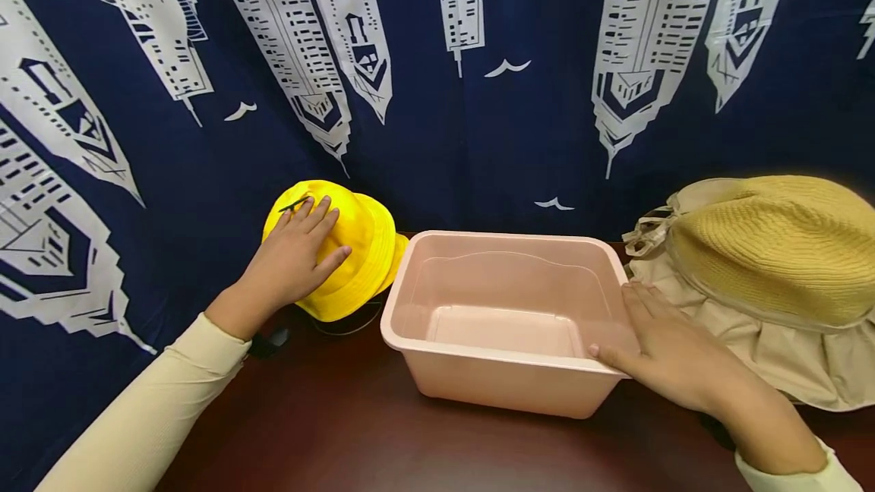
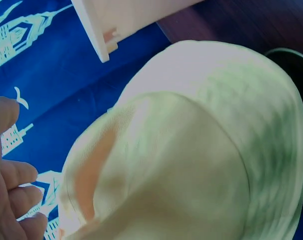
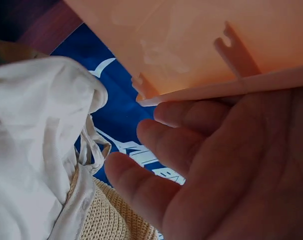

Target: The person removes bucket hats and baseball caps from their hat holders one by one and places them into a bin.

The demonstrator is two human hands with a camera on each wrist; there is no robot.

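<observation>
In the head view, my left hand [image 1: 290,249] lies over the crown of a yellow bucket hat [image 1: 349,249], its fingers straight and spread. The left wrist view shows the hat's underside and brim [image 2: 261,100], with the fingertips beside it; whether they touch cannot be told. A pink plastic basin [image 1: 506,386] stands at the centre, and nothing lies inside it. My right hand [image 1: 677,348] rests at the basin's right rim, thumb over the near right corner. In the right wrist view its fingers [image 3: 171,145] extend loosely below the rim.
At the right, a straw hat [image 1: 786,241] sits on a beige cloth hat with a wide brim [image 1: 786,363]. A dark, thin-rimmed object [image 1: 349,321] shows below the yellow hat. Behind the brown table [image 1: 342,424] hangs a navy cloth [image 1: 465,150] printed with white buildings.
</observation>
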